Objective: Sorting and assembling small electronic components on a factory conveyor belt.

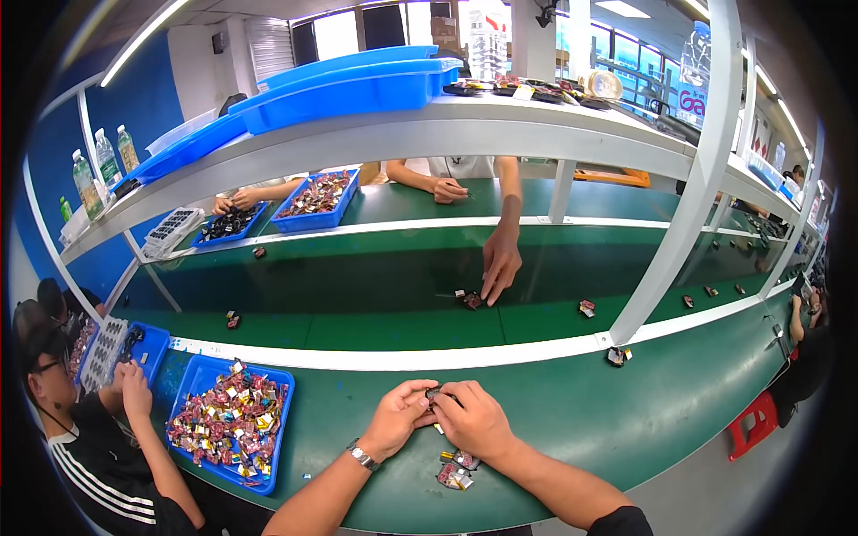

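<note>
Surface: green bench (pixel 572 406) in a bright workshop, with a white strip dividing it from a green conveyor belt (pixel 375 281) that runs left to right; a grey shelf (pixel 465 125) with blue trays hangs above.
Far left: a seated person in a black striped top (pixel 98 464) works over a small blue bin, well apart from the hands at centre.
Blue bin: near left of the hands, a blue bin (pixel 268 464) piled with small red, yellow and silver parts.
Left hand (pixel 396 420): wears a wristwatch; its fingers are curled shut on one side of a small dark part (pixel 435 394).
Right hand (pixel 474 420): fingertips pinch the same small dark part, touching the left hand.
Finished pieces: two small parts (pixel 456 469) lie on the surface just near of the right wrist.
Across the belt: another person's hand (pixel 500 263) presses a part on the belt.
Step in hand: seemingly fitting or checking the held part, both grips closed on it.
Next move: likely needs steady fingertips and a careful set-down beside the two parts.
</note>
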`<act>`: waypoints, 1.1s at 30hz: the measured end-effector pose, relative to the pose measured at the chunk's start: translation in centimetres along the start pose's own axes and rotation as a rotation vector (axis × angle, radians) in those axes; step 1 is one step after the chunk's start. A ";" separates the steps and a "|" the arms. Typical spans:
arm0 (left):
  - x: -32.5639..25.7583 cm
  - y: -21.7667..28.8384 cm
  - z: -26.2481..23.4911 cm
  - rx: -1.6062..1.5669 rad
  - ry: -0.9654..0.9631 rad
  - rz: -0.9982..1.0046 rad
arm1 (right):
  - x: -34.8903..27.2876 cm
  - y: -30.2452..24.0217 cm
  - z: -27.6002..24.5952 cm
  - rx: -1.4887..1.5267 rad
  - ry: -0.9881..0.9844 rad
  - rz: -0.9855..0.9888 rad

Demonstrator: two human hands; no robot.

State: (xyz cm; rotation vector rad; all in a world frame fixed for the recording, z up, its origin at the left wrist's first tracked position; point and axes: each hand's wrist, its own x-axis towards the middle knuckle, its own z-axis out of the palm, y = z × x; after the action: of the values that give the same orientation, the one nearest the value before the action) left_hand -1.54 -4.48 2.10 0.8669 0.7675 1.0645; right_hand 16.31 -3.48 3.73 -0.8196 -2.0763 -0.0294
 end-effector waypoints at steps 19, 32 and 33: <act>0.0 -0.2 -0.1 0.014 -0.014 0.002 | 0.2 0.3 0.2 0.035 0.035 0.002; 0.1 -0.7 -0.5 0.006 -0.026 0.038 | 0.2 0.0 0.2 -0.049 0.075 -0.002; 0.1 -0.6 -0.2 0.013 -0.010 0.033 | 0.2 0.0 0.3 -0.040 0.087 0.001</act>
State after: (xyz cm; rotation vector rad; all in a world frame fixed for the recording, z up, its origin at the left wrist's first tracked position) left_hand -1.50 -4.51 1.48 0.8979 0.7551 1.0842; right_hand 16.02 -3.31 3.65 -0.8301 -1.9993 -0.1046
